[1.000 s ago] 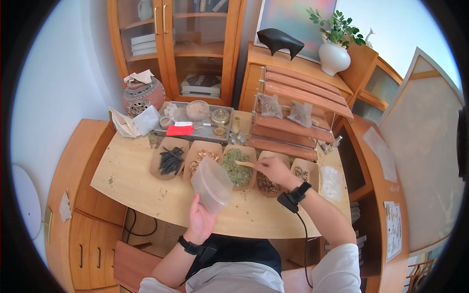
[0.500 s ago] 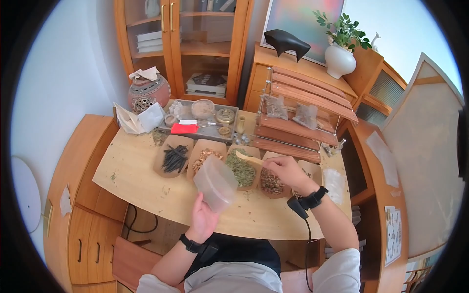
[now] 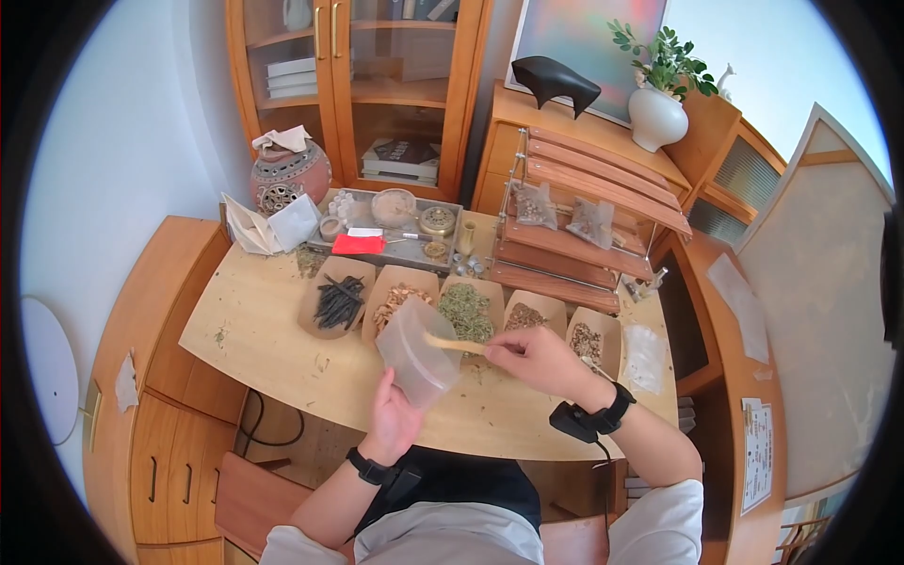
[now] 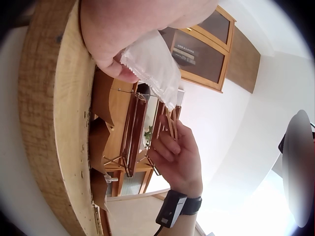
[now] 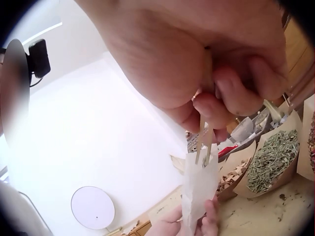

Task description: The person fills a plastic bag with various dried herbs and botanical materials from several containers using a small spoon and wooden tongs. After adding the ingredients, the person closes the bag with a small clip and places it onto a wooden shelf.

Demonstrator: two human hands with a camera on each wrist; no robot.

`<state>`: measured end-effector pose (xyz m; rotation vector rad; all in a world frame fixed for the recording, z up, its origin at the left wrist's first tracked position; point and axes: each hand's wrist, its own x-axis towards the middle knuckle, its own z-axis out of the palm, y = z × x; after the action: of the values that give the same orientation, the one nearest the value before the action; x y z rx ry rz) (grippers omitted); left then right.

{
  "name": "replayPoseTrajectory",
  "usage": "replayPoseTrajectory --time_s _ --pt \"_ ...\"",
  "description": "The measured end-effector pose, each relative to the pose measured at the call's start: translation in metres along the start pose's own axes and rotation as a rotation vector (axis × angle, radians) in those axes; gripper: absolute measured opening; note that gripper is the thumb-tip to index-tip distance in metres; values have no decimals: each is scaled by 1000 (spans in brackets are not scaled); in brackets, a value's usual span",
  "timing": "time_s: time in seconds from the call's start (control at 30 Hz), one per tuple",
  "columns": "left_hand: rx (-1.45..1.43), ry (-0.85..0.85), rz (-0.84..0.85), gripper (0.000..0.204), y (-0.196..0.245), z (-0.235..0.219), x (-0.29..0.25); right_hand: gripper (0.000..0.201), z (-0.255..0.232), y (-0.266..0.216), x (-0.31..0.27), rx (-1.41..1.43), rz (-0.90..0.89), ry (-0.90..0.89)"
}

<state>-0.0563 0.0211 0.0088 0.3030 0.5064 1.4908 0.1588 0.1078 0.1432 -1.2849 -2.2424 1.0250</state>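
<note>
The left hand (image 3: 393, 421) holds up a translucent pouch (image 3: 417, 356) above the table's front part; the left wrist view shows the pouch (image 4: 153, 66) pinched in the fingers. Wooden tongs (image 3: 454, 345) are gripped by the right hand (image 3: 541, 362), their tips at the pouch. In the right wrist view the tips of the tongs (image 5: 199, 150) reach the mouth of the pouch (image 5: 199, 187), with a bit of green between them. Behind the pouch stand paper trays of green dried herb (image 3: 465, 311), orange-brown pieces (image 3: 395, 299) and black sticks (image 3: 339, 303).
Trays of reddish-brown bits (image 3: 527, 315) and pale brown bits (image 3: 586, 344) stand at the right, beside clear bags (image 3: 644, 358). Farther back are a grey tray (image 3: 400, 247) with a red packet (image 3: 358, 244) and a wooden rack (image 3: 556, 254) holding filled bags.
The right hand has lifted the tongs from the green herb tray, then lowered them leftward to the pouch. The left hand still holds the pouch in nearly the same place.
</note>
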Motion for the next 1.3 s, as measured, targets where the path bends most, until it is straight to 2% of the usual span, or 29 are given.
replayPoseTrajectory --time_s 0.13,0.23,0.33,0.43,0.53,0.83,1.03,1.13,1.3 --pt "0 -10 2 56 0 0 0 27 -5 -10 -10 -144 -56 70" --pt "-12 -9 13 56 -1 -3 0 29 -19 -10 -13 -2 43 45" --pt "-17 -9 19 56 -2 -6 1 32 -35 4 -7 -39 211 57" --pt "-16 -11 20 56 -2 -7 2 33 -40 33 3 -225 256 89" --pt "-14 -17 18 56 -3 -7 2 33 -38 51 12 -362 312 6" --pt "-40 -24 11 56 -2 -6 1 39 -16 68 42 -138 330 -43" --pt "-40 -25 13 56 -3 -9 2 35 6 83 56 -290 245 20" --pt "-42 -12 17 55 -3 -9 2 32 14 78 50 -253 192 129" --pt "-48 -14 12 55 -2 -7 2 30 18 84 47 -201 169 144"
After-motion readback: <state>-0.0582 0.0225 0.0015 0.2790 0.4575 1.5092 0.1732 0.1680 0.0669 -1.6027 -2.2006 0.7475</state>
